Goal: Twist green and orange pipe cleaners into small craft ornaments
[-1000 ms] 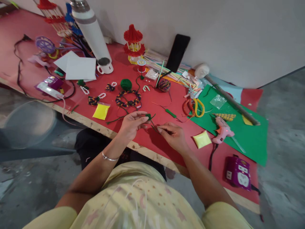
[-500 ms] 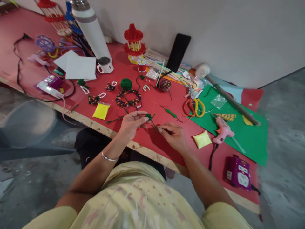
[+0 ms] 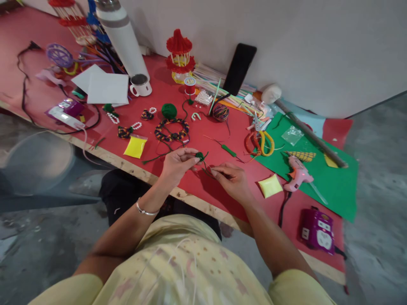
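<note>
Between the thumb and fingers of my left hand (image 3: 180, 164) is a small dark green yarn knot (image 3: 199, 156), with a short tail sticking out at its upper right. My right hand (image 3: 230, 178) pinches a thin strand (image 3: 207, 169) that runs down from the knot; its fingertips hide the strand's end. Both hands hover over the red tabletop near its front edge. Beyond them lie a braided multicoloured yarn ring (image 3: 171, 130) and a green-handled crochet hook (image 3: 229, 150).
Orange-and-yellow scissors (image 3: 260, 142) and a yellow packet (image 3: 270, 185) lie right. A pink glue gun (image 3: 298, 173) rests on green sheet (image 3: 337, 186). A green yarn ball (image 3: 168, 111), multicoloured yarn ball (image 3: 221, 112), pearl beads (image 3: 203, 98), mug (image 3: 140, 85) and tall flask (image 3: 125, 46) stand farther back.
My hands keep nearly the same pose, the left on the green knot and the right on the strand. Only a slight shift of the view shows.
</note>
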Demonstrator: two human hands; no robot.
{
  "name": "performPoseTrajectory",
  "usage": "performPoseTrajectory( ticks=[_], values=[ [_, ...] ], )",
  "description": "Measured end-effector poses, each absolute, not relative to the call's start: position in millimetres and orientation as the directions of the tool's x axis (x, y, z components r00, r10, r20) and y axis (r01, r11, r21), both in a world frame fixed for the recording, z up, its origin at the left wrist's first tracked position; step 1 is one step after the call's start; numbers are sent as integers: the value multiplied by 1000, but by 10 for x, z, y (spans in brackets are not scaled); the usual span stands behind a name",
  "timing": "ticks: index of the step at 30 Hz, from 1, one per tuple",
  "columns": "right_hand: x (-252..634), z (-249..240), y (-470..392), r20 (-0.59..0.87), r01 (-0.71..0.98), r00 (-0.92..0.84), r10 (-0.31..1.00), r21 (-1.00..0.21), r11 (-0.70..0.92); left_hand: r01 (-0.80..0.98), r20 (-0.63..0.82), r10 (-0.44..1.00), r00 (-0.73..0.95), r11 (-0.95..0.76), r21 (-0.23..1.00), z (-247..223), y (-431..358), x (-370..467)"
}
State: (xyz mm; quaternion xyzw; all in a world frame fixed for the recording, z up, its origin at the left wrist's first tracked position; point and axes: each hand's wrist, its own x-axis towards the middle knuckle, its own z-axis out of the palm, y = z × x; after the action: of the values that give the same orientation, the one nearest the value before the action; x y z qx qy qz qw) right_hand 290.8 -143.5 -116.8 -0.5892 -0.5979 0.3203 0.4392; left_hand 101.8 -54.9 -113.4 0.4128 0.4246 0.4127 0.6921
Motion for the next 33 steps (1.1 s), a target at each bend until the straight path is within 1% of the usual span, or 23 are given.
performPoseTrajectory(
  ticks=[8,15,18,27,33],
  values=[
    [2895,-1155,-1436,143,413,91,986,-906,93,-211,-252,917,310,325,922,-1134,-584,1051],
    [2897,-1166,-1417,150,421,87,985,-901,100,-359,-323,874,364,452,817,-1159,-575,1023],
    [2901,-1167,-1423,154,434,88,984,-895,101,-376,-349,855,383,489,787,-1156,-554,1011],
    [2867,-1155,-1417,114,400,119,986,-915,58,-428,-354,867,351,485,763,-1187,-563,1040],
    [2829,-1164,-1406,60,352,144,988,-936,5,-431,-307,895,323,428,794,-1226,-576,1062]
  ],
)
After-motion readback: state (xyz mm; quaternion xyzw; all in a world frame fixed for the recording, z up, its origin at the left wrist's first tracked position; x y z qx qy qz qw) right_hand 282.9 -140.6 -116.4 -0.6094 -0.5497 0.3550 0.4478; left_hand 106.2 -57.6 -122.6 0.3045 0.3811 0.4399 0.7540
